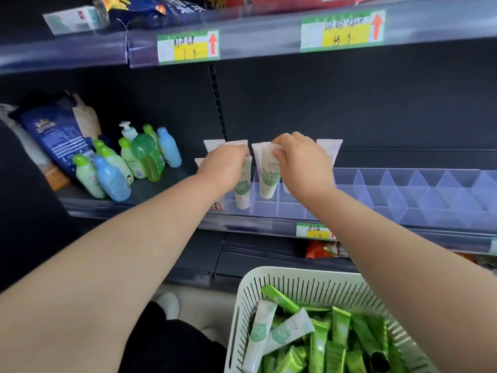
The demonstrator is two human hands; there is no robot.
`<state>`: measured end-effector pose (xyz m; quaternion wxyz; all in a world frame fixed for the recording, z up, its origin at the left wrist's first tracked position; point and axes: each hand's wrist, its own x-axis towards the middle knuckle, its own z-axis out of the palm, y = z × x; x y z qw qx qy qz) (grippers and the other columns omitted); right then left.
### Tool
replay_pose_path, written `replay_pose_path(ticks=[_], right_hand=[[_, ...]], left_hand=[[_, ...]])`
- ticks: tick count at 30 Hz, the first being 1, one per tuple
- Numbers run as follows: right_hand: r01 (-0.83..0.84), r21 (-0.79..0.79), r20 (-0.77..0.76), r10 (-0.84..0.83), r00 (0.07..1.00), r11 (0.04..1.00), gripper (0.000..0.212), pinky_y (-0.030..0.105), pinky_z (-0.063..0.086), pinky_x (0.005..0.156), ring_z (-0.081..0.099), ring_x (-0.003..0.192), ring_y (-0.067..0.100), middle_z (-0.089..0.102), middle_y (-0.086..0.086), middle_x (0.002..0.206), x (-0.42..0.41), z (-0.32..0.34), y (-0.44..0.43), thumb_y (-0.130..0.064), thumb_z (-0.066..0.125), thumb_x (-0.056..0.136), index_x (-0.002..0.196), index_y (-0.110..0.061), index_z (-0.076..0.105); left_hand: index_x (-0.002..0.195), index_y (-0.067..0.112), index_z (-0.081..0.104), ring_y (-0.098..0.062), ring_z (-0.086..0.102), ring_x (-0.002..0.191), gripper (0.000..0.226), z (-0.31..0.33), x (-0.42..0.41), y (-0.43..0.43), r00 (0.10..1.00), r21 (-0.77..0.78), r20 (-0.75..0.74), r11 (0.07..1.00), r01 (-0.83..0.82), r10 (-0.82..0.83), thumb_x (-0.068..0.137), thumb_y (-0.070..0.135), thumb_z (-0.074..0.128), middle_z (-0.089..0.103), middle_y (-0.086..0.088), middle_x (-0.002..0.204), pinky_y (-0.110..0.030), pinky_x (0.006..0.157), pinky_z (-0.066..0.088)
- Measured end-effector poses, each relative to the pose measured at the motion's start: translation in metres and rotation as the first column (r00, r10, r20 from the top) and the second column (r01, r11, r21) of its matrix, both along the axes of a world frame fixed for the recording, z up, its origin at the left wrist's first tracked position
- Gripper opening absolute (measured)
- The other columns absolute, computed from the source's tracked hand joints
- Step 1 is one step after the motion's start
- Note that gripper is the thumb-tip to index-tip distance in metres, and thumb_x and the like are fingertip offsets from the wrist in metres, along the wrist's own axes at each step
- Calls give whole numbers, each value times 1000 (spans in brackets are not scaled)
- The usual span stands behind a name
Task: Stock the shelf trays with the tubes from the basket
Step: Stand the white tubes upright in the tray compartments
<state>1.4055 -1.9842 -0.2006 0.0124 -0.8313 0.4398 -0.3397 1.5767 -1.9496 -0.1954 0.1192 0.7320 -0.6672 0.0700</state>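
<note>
Hands: left hand (224,162) curls over the top of a white-green tube (242,193); right hand (298,157) pinches a second tube (269,179) by its crimp | Place: both stand cap-down in cells at the left end of the clear tray (403,195); spare tubes (279,335) lie in the basket (295,285) below | Risk: the left grip seems loose, though the knuckles hide it; released crooked, a tube may tip out of its cell.

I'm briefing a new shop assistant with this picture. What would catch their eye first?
At the middle shelf, the left hand holds the left tube and the right hand the right tube, both white and green, cap-down in the clear divided tray. Lower right, a white basket holds more tubes, mostly bright green.
</note>
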Motion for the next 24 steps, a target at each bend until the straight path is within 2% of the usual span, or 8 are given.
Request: replay_pose_path(ticks=[5, 10, 19, 24], right_hand=[[8, -12, -95, -9, 995, 1000, 22, 32, 31, 64, 55, 88, 27, 60, 4, 100, 14, -12, -13, -25, 42, 98, 109, -16, 59], [2, 7, -168, -1, 986, 1000, 23, 32, 28, 64, 56, 85, 26, 61, 4, 99, 25, -21, -20, -25, 43, 97, 109, -18, 61], [25, 65, -236, -9, 972, 998, 23, 32, 34, 66, 57, 88, 25, 61, 4, 104, 31, -31, -25, -24, 43, 98, 115, -18, 58], [9, 84, -259, 13, 966, 996, 27, 34, 33, 69, 53, 98, 28, 59, 7, 111, 32, -32, -22, -21, 44, 97, 123, -16, 51]], left_hand=[[99, 10, 51, -29, 44, 79, 15, -1, 1, -4, 995, 67, 101, 998, 3, -10, 86, 4, 45, 44, -8, 87, -32, 63, 35], [109, 9, 49, -34, 53, 94, 36, 1, 3, -12, 981, 80, 193, 997, 18, -33, 78, -9, 43, 56, -12, 98, -39, 67, 40], [119, 8, 50, -32, 52, 102, 43, -1, 12, -8, 988, 47, 148, 998, 39, -45, 80, -9, 43, 56, -13, 111, -40, 72, 42], [120, 10, 51, -27, 50, 107, 46, 2, 7, -2, 993, -56, 100, 996, 73, -67, 80, -13, 48, 56, -9, 116, -36, 73, 39]])
